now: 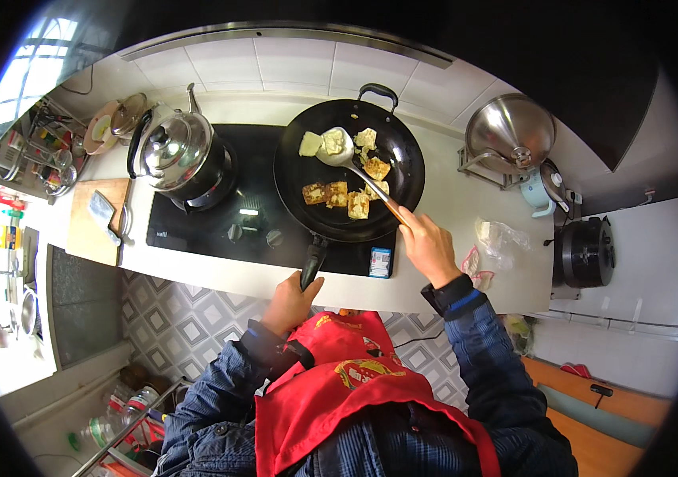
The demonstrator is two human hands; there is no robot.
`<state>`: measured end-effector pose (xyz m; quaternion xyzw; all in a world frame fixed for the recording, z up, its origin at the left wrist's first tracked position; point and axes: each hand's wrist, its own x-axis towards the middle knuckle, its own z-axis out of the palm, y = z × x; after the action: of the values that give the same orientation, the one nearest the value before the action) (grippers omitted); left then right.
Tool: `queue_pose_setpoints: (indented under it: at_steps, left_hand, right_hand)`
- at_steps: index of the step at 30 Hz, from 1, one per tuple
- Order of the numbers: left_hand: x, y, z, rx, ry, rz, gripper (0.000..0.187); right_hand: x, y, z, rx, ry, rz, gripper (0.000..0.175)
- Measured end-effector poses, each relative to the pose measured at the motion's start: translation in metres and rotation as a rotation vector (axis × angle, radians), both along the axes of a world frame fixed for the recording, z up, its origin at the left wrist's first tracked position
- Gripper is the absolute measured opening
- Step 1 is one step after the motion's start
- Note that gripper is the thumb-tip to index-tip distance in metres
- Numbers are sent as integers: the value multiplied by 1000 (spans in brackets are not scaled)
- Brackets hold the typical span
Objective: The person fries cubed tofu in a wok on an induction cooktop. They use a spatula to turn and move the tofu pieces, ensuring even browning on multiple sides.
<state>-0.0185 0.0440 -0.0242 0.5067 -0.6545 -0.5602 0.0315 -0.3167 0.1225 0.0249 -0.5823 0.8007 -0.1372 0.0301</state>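
My left hand (pixel 287 303) grips the black handle (pixel 314 262) of a wok (pixel 401 197) standing on the gas hob (pixel 249 179). In my right hand (pixel 428 243) is a metal spatula (pixel 369 179) with a wooden grip. Its blade lies in the upper part of the wok, with a pale slice that looks like tofu (pixel 333 142) on it. Another pale slice (pixel 310 143) sits just left of the blade. Browned pieces (pixel 324 194) rest in the lower left of the wok, and more pieces (pixel 377 169) lie near the spatula's shaft.
A steel kettle (pixel 177 149) occupies the left burner. Farther left, a cleaver (pixel 102 211) rests on a wooden cutting board (pixel 85 229). At right are a steel lid (pixel 509 134) on a rack, a light blue electric pot (pixel 539 191) and a clear plastic bag (pixel 500 241). The range hood (pixel 339 36) overhangs the back.
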Motion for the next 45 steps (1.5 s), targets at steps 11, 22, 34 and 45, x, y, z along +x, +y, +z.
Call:
queue_pose_setpoints:
  at_steps: [11,22,34,45]
  left_hand:
    - [-2,-3,4,33,-11,-31,44]
    - [-6,-4,14,61,-8,-29,43]
    - [-2,-4,8,28,-54,-27,45]
    - [-2,-3,4,48,-20,-15,46]
  right_hand:
    - [2,35,5,49,-1465,-357,39]
    - [-29,87,40,-111,-2024,-474,44]
    - [13,-5,25,183,-1832,-239,29]
    - [-34,17,74,187,-1116,-258,37]
